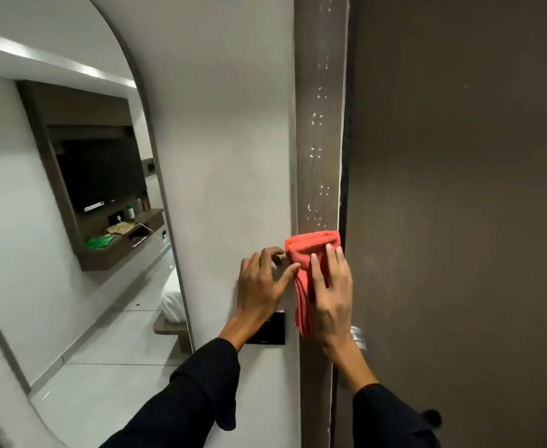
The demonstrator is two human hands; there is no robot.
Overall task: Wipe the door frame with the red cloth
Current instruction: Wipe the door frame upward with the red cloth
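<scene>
The door frame (319, 140) is a dark wood-grain strip running up the middle, dotted with small white droplets above the cloth. My right hand (332, 295) presses a folded red cloth (307, 250) flat against the frame, fingers spread over it, with the cloth's tail hanging down below the palm. My left hand (261, 282) rests on the white wall just left of the frame, fingers apart, its fingertips touching the cloth's left edge.
The dark brown door (459, 205) fills the right side, with a silver handle (358, 337) behind my right wrist. A black switch plate (270, 331) sits on the wall (227, 156) under my left wrist. A tall arched mirror (71, 221) is at the left.
</scene>
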